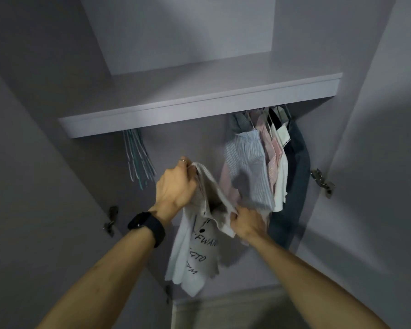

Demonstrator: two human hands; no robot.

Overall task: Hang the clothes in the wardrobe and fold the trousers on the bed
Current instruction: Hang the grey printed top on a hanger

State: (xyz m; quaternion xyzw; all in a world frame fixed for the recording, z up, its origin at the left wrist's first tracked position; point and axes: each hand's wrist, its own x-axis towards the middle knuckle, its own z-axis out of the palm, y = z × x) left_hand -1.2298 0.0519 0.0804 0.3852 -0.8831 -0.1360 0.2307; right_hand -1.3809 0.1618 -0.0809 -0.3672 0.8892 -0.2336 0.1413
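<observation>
At far left, an open wardrobe door (33, 186) with a metal hinge (109, 220) on its inner edge. Beside it, under the wide shelf (199, 100), a bundle of thin striped strips (138, 157) hanging down, too blurred to tell what. Next, a black watch (147, 227) on the wrist of the left hand (176, 186), raised in front of the wardrobe's back wall (195, 148), fingers curled tight round the top edge of a pale shirt (199, 252) with black letters, a ring on one finger. Shirt bunched and dangling between both hands, held in the air below the shelf, just left of the hung clothes. Lower and to the right, the right hand (247, 225), fingers curled closed, pinching a fold of the same shirt near its collar. Behind and to the right, hung clothes packed together: a blue striped shirt (247, 162), a pink striped one (273, 150), a white piece (281, 172), then a dark blue garment (297, 176). At far right, a second hinge (322, 180) on the other door (377, 162).
</observation>
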